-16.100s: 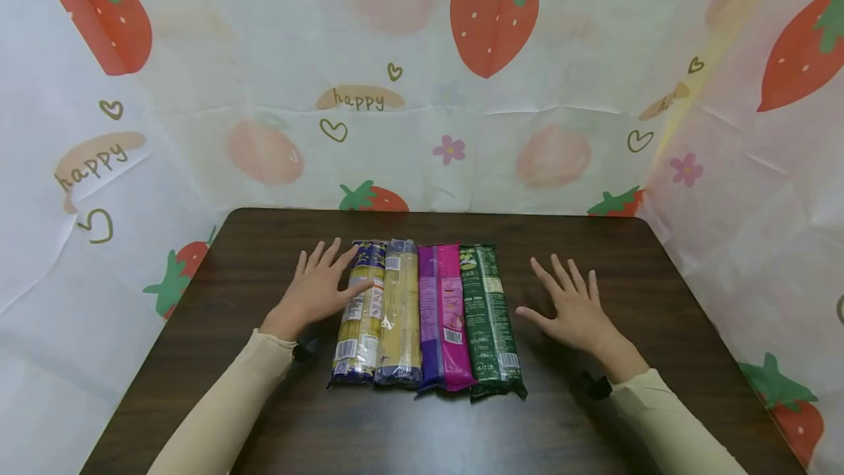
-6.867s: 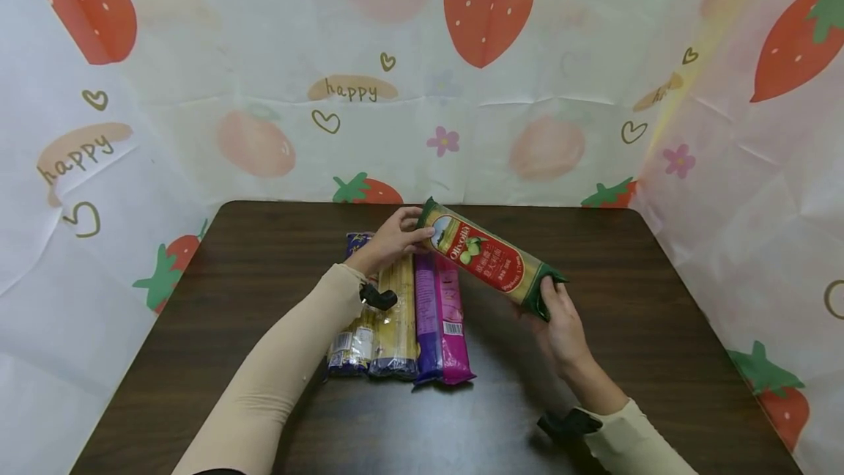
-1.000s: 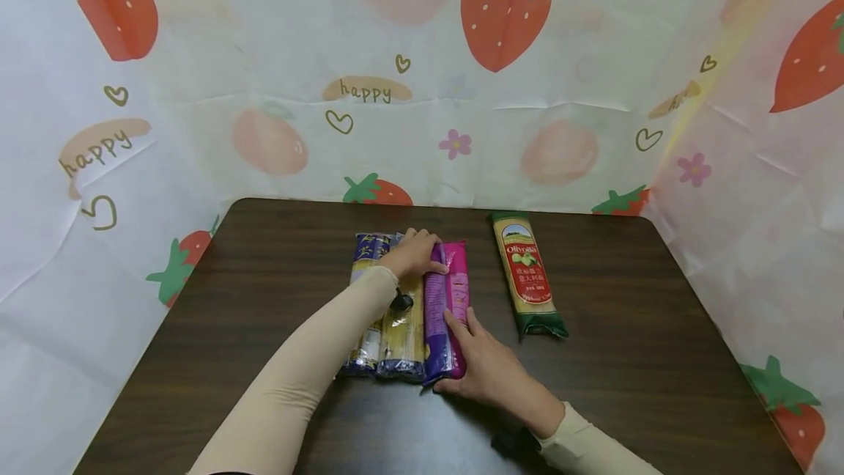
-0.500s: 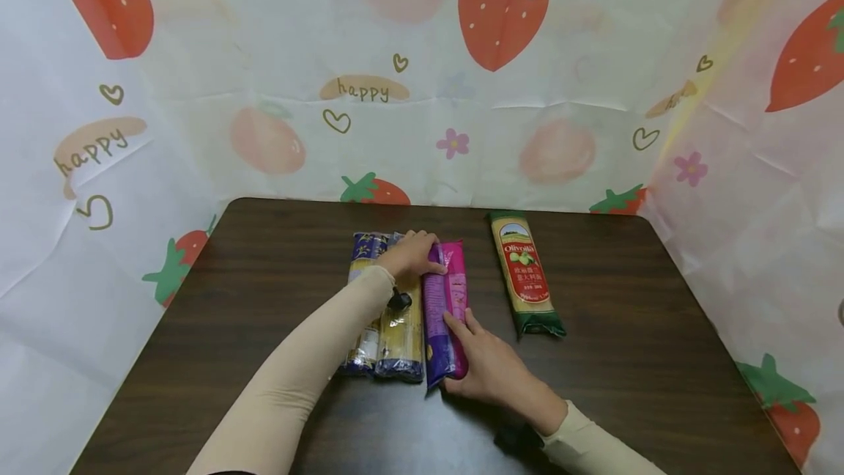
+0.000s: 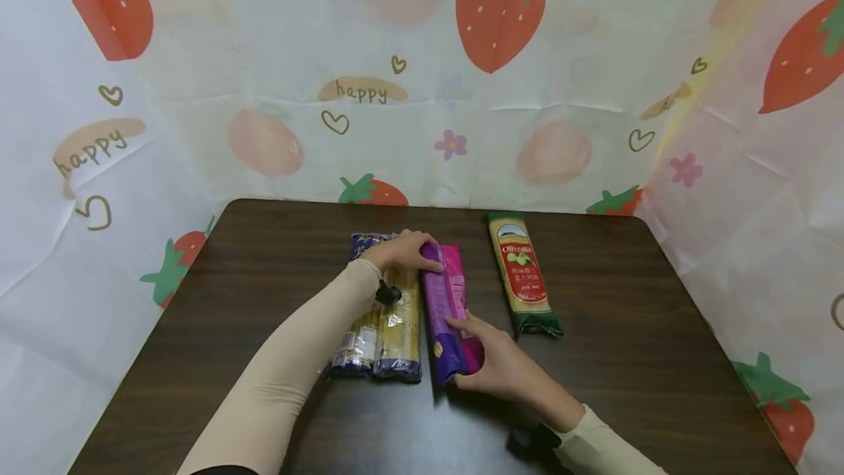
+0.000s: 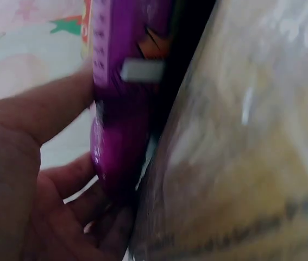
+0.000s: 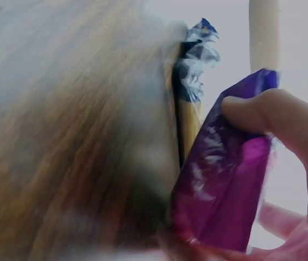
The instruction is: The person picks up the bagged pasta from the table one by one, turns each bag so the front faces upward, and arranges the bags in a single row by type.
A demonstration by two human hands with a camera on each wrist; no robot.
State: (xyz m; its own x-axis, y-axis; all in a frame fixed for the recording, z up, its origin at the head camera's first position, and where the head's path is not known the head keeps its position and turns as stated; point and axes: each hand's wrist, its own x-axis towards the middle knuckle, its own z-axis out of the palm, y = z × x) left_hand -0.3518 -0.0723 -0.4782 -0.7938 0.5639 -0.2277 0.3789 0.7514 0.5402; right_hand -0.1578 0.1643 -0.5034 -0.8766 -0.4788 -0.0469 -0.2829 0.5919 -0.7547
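Both hands hold a pink and purple pasta packet (image 5: 437, 299), one at each end. My left hand (image 5: 404, 251) grips its far end, thumb on top; in the left wrist view the fingers curl about the purple end (image 6: 122, 141). My right hand (image 5: 504, 366) grips the near end, its thumb pressing the purple film, as the right wrist view also shows on the packet (image 7: 224, 185). The near end is tipped up off the table. Just left lie two clear spaghetti packs (image 5: 399, 328), partly hidden under my left wrist and sleeve.
An Olivoilà pasta packet (image 5: 524, 270) with a red label and green ends lies face up to the right, slightly slanted. The dark wooden table (image 5: 633, 358) reaches back to a strawberry-print cloth (image 5: 567, 35), which also hangs at both sides.
Earlier, four packs lay in a row; the green one was lifted, turned label-up and set to the right. Since then both hands gripped the pink packet, now tilting and parting it from its neighbours.
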